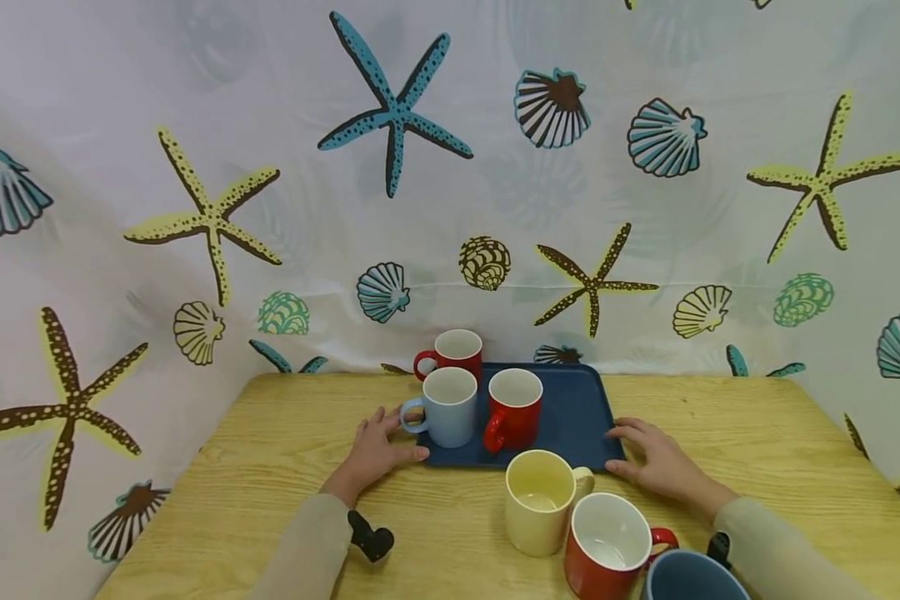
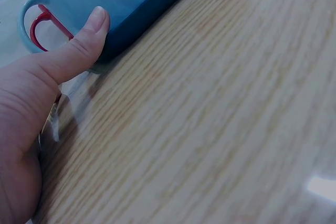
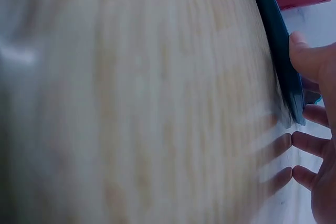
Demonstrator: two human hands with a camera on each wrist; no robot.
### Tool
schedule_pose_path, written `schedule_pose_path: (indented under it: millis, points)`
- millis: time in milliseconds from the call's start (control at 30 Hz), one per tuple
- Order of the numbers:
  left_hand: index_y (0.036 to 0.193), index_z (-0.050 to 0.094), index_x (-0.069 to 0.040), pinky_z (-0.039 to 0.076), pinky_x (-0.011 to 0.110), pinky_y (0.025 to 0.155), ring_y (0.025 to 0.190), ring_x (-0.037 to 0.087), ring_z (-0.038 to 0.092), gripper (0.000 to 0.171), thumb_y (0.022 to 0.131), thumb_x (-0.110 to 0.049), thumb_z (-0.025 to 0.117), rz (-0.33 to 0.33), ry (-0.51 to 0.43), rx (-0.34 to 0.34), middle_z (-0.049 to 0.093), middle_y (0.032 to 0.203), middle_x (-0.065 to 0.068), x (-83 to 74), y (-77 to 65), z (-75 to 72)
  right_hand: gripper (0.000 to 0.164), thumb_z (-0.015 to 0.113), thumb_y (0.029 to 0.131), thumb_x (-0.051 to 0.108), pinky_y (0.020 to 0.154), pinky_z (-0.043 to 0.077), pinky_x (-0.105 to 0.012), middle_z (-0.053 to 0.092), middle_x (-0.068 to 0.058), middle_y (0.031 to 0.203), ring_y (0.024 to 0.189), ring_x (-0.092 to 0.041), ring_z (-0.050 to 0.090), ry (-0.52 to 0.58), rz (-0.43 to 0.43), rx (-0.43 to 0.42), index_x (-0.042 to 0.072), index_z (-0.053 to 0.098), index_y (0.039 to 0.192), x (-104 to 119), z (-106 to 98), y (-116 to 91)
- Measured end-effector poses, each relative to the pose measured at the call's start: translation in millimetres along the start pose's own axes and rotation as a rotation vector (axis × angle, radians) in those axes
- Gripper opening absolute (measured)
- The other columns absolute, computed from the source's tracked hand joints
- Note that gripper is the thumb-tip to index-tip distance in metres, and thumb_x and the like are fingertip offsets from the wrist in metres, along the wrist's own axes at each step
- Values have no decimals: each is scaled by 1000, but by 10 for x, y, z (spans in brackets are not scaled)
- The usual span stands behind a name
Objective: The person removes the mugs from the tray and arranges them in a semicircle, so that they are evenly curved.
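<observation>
A dark blue tray (image 1: 573,417) lies on the table with three mugs on its left and middle: a light blue mug (image 1: 450,408), a red mug (image 1: 515,408) and another red mug (image 1: 459,346) behind them. My left hand (image 1: 378,450) is spread at the tray's left edge, thumb (image 2: 86,43) along the front corner beside the light blue mug. At the opposite edge is my right hand (image 1: 656,458), its thumb (image 3: 302,51) right at the rim and its fingers apart, lower fingertips at the tabletop. Neither hand curls round a mug.
In front of the tray stand a yellow mug (image 1: 537,508), a red mug (image 1: 607,542) and a grey-blue mug (image 1: 693,579), close together near my right forearm. A white cloth (image 1: 435,225) with starfish and shells hangs behind the wooden table (image 1: 270,467).
</observation>
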State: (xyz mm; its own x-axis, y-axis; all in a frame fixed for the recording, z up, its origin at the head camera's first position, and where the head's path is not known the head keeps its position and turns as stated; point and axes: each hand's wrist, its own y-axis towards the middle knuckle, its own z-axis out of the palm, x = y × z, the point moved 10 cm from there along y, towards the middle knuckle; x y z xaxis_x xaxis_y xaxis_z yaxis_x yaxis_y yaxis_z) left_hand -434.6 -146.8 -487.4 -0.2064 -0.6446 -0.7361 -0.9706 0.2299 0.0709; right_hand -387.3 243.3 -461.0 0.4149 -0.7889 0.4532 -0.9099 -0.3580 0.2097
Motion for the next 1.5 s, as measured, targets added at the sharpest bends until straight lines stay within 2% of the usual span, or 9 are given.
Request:
schedule_pose_path:
  millis: [300,433,533,733,833,1000,1133,1333,1500]
  points:
    - [131,54,-21,-6,56,107,139,37,2,68,72,-46,76,-15,-15,-6,28,149,11,41,-1,33,40,66,83,44,95,31,-62,48,-17,132,121,-43,41,-29,-33,3,14,64,110,18,2,-37]
    - [134,52,-20,2,64,104,138,43,1,70,73,-46,76,-60,-34,6,26,149,18,69,-19,64,32,67,83,43,94,30,-63,49,-16,131,119,-42,42,-46,-36,-1,18,65,103,-7,4,-59]
    - [136,48,-15,8,65,103,137,43,4,71,76,-40,76,-87,-102,-10,30,147,20,75,-44,29,32,67,82,45,95,29,-63,49,-14,132,121,-42,41,-38,-23,11,21,65,102,-22,24,-52]
    - [132,50,-6,33,52,100,126,35,40,62,82,-36,71,-89,-190,-88,49,133,18,-19,-41,-165,32,66,82,47,96,28,-63,48,-13,133,122,-42,40,-34,-11,28,21,66,102,-4,32,-19]
    - [129,54,-8,40,49,95,119,35,47,57,85,-42,66,-125,-206,-114,51,130,19,-80,-30,-271,31,66,82,45,96,28,-63,47,-13,134,122,-41,40,-43,-3,30,21,66,102,-3,18,-8]
    - [129,55,-13,46,43,81,107,30,55,71,78,-64,59,-288,-251,-59,57,120,14,-97,-63,-320,32,66,83,45,96,28,-63,47,-13,134,122,-42,40,-45,1,36,20,66,103,7,0,1]
    - [130,53,-13,45,39,71,96,28,60,80,74,-70,58,-404,-291,-3,64,109,13,-55,-71,-283,35,65,83,47,96,29,-63,47,-14,134,122,-42,40,-54,-8,33,19,66,104,12,-5,-1]
    - [127,54,-10,40,33,66,84,26,62,65,84,-59,56,-455,-371,72,66,106,14,-58,-81,-178,35,66,82,46,96,29,-63,47,-15,134,123,-41,40,-68,-8,30,19,66,104,-7,2,0]
    - [121,58,-10,34,28,57,67,20,61,61,85,-59,54,-473,-410,91,68,95,11,-78,-94,-141,35,66,82,46,97,29,-62,46,-14,135,123,-41,39,-66,1,35,19,66,105,-18,17,12]
